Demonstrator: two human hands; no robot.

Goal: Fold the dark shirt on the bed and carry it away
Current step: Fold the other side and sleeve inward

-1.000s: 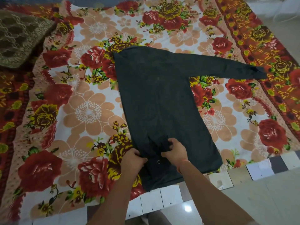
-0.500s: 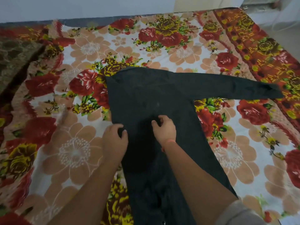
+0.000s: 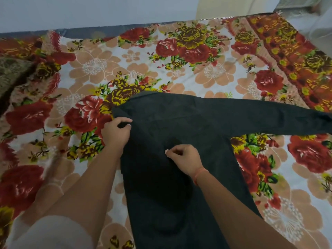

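The dark shirt [image 3: 179, 123] lies flat on the flowered bed sheet [image 3: 161, 69]. Its body runs toward me and one long sleeve stretches out to the right edge of the view. My left hand [image 3: 115, 131] grips the shirt's left edge near the shoulder, with a fold of fabric between thumb and fingers. My right hand [image 3: 183, 158] rests on the middle of the shirt's body, fingers curled and pinching the cloth. An orange band circles my right wrist. The shirt's lower hem is out of view below.
A brown patterned blanket or pillow [image 3: 10, 72] lies at the bed's left edge. A pale wall [image 3: 107, 11] runs along the far side of the bed. The floor shows at the upper right corner [image 3: 319, 24].
Both hands have moved up the shirt from its lower hem to the shoulder area. My left hand now grips the left shoulder edge. My head has leaned in closer.
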